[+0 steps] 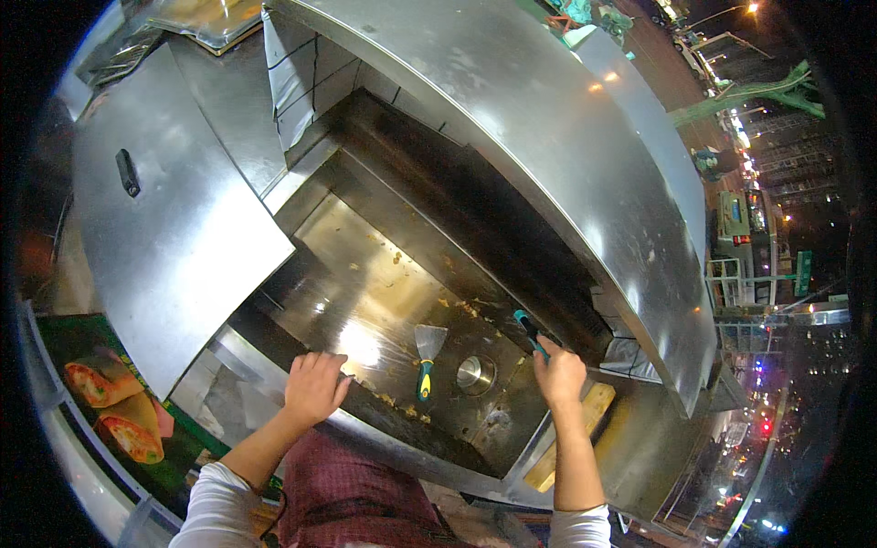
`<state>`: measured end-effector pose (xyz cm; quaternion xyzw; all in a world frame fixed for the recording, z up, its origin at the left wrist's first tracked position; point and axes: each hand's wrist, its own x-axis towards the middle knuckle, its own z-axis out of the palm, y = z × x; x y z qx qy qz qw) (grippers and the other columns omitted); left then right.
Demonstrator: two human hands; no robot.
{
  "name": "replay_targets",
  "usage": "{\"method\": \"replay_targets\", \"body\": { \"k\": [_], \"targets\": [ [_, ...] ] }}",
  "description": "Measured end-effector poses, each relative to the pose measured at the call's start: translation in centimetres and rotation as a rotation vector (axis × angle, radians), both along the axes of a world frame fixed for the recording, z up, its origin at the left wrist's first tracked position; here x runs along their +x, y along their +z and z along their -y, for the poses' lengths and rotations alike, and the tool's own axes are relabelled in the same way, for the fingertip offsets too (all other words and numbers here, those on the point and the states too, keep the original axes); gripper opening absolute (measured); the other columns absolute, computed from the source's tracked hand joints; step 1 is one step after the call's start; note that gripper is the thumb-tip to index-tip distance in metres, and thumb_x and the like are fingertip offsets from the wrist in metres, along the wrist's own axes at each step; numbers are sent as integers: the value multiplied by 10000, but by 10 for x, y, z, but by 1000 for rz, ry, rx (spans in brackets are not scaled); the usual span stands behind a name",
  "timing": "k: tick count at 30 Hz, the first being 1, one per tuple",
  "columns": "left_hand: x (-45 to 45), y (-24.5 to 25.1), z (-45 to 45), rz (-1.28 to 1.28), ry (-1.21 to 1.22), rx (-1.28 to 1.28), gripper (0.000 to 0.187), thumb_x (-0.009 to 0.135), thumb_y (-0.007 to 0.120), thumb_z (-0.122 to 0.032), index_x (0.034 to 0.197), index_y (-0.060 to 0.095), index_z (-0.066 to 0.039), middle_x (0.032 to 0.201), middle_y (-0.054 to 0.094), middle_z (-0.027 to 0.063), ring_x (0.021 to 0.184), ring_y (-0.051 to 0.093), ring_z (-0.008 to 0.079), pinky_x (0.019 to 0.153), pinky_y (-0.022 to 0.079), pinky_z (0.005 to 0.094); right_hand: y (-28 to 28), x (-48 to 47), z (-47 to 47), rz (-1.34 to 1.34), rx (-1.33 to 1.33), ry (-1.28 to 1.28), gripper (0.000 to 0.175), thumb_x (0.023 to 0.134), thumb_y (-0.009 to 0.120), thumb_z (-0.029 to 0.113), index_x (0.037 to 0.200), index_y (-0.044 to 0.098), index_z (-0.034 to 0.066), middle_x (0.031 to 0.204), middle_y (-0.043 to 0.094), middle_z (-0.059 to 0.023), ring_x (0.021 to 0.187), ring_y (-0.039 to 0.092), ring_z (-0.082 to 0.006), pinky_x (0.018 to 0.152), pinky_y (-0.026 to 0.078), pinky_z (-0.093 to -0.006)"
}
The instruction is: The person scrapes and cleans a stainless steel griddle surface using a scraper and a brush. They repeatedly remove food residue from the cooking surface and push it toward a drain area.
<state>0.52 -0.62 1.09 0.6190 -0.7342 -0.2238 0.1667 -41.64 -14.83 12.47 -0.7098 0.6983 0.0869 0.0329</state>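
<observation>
My right hand (560,373) grips a teal-and-black handled tool (531,332) over the right side of a recessed steel griddle (384,294); the tool's working end cannot be made out. At the griddle's near edge, my left hand (316,387) has its fingers bent over the rim, with a small dark thing at the fingertips that I cannot identify. Between the hands a scraper with a green and yellow handle (425,380) lies on the griddle, blade pointing away. Beside it sits a round metal cup or drain opening (475,375). Brown food scraps lie along the griddle's edges.
A steel sheet (171,226) on the left bears a small black object (127,172). A wide steel shelf (521,89) curves over the far side. Right of the griddle lies a wooden block (572,438). A food-picture banner (116,404) hangs at lower left; a street shows at far right.
</observation>
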Motion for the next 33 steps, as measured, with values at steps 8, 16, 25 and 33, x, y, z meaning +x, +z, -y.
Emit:
{"method": "replay_targets", "body": {
  "k": [8, 16, 25, 33],
  "targets": [
    [-2, -6, 0, -20, 72, 37, 496, 891, 701, -341, 1264, 581, -38, 1111, 629, 146, 1063, 569, 343, 912, 429, 469, -13, 24, 27, -85, 78, 102, 335, 878, 728, 312, 1208, 766, 270, 864, 748, -174, 802, 734, -368, 739, 598, -490],
    [-1, -8, -1, -5, 91, -11, 533, 870, 713, -395, 1267, 602, -57, 1125, 628, 113, 1067, 572, 297, 911, 439, 442, -75, 48, 31, -77, 80, 21, 315, 874, 736, 327, 1176, 772, 245, 846, 746, -183, 772, 738, -378, 715, 604, -499],
    [5, -6, 3, -59, 74, -66, 599, 859, 724, -414, 1285, 598, -12, 1108, 606, 134, 1028, 558, 312, 880, 431, 441, -42, 61, 37, -153, 88, 108, 302, 912, 722, 292, 1191, 774, 189, 740, 732, -159, 672, 718, -356, 644, 587, -482],
    [4, -8, 1, -19, 94, -1, 651, 824, 740, -447, 1305, 604, -29, 1177, 619, 121, 1084, 566, 295, 913, 437, 425, -62, 57, 45, -44, 130, 180, 292, 874, 749, 307, 1143, 790, 200, 870, 737, -200, 786, 715, -400, 711, 587, -485]
  ]
}}
